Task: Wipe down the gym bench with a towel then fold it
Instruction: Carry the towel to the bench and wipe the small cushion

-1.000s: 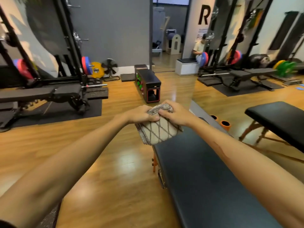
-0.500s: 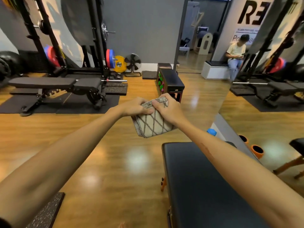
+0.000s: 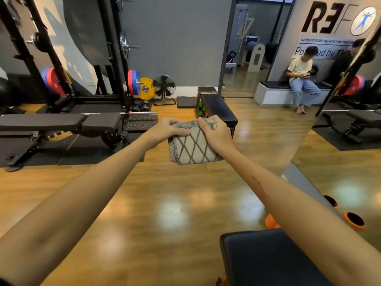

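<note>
A beige towel (image 3: pixel 191 148) with a dark diamond pattern hangs folded into a small thick square in front of me, above the wooden floor. My left hand (image 3: pixel 167 129) grips its top left edge. My right hand (image 3: pixel 214 132) grips the top right corner, fingers curled over the bunched cloth. The black padded gym bench (image 3: pixel 266 259) shows only its near end at the lower right, below my right forearm and well short of the towel.
A black adjustable bench (image 3: pixel 61 122) and a rack with coloured plates (image 3: pixel 133 82) stand at the left. A floor fan (image 3: pixel 164 87) and a black storage box (image 3: pixel 218 109) sit ahead. A seated person (image 3: pixel 302 77) is at the far right. Orange rollers (image 3: pixel 353 220) lie beside the bench.
The view has swung up and left, so the black bench has slid down to the lower right corner. Both hands keep their grip on the folded towel, now over bare floor.
</note>
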Tool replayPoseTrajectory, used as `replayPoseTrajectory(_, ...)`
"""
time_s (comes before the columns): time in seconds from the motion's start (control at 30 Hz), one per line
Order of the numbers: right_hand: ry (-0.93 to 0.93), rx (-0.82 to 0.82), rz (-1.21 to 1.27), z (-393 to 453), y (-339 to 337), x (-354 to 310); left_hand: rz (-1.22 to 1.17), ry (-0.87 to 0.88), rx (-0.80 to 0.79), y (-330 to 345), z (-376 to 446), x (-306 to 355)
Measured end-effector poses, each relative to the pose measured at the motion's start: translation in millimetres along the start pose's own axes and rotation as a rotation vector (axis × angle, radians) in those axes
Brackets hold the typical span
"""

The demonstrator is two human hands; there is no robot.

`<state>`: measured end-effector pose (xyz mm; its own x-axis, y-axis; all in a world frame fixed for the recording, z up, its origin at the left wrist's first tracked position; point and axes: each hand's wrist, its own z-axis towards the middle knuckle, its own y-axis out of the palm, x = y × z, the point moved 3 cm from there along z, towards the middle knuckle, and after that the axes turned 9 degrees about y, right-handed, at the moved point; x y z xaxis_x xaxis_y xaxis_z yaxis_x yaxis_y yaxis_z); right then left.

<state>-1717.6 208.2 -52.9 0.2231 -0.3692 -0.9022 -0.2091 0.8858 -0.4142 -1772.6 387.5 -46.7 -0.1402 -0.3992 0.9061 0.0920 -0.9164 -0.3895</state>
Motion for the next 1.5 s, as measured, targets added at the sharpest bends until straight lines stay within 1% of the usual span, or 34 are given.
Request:
replayPoseTrajectory(0.07,0.042,0.018,0.043,42.3,4.9,11.0,-0.128,-0.06,0.083,-4.2,36.3,-16.6)
replayPoseTrajectory(0.13,0.087,0.034,0.095,84.1,8.2,23.4,-0.286,-0.164,0.157,-3.0,73.5,-36.0)
replayPoseTrajectory(0.2,0.122,0.033,0.161,126.3,11.6,35.2,-0.395,-0.253,0.169,3.4,112.0,-51.1)
replayPoseTrajectory(0.23,0.137,0.028,0.171,147.6,13.1,41.6,-0.408,-0.279,0.175,6.6,131.3,-57.6)
replayPoseTrajectory(0.33,0.174,0.021,0.154,207.6,13.9,54.0,-0.283,-0.321,0.287,7.0,189.5,-72.9)
replayPoseTrajectory(0.4,0.197,0.012,0.129,244.0,12.0,53.4,-0.201,-0.309,0.361,3.7,225.5,-76.1)
replayPoseTrajectory(0.47,0.207,0.018,0.116,281.3,10.3,50.3,-0.077,-0.24,0.435,0.2,260.8,-78.5)
replayPoseTrajectory(0.53,0.199,0.053,0.087,317.3,8.8,49.5,0.096,-0.127,0.522,-2.3,292.0,-76.5)
replayPoseTrajectory(0.63,0.187,0.113,0.062,377.6,12.7,61.1,0.219,-0.04,0.602,-7.1,340.1,-81.8)
replayPoseTrajectory(0.77,0.201,0.157,0.067,444.6,20.1,77.4,0.256,0.012,0.581,-20.8,411.5,-104.4)
replayPoseTrajectory(0.87,0.242,0.157,0.081,496.8,21.2,85.4,0.249,0.028,0.543,-30.3,472.0,-120.8)
replayPoseTrajectory(1.1,0.26,0.215,0.074,607.2,0.0,102.3,0.206,0.083,0.496,-24.9,603.8,-150.9)
replayPoseTrajectory(1.23,0.265,0.212,0.058,678.2,-17.6,128.4,0.221,0.051,0.494,-12.4,683.4,-172.1)
replayPoseTrajectory(1.33,0.229,0.196,0.052,734.8,-33.0,148.2,0.193,0.017,0.507,3.8,740.6,-189.8)
replayPoseTrajectory(1.5,0.205,0.12,0.04,833.2,-59.7,181.2,0.161,-0.03,0.587,26.6,832.2,-207.9)
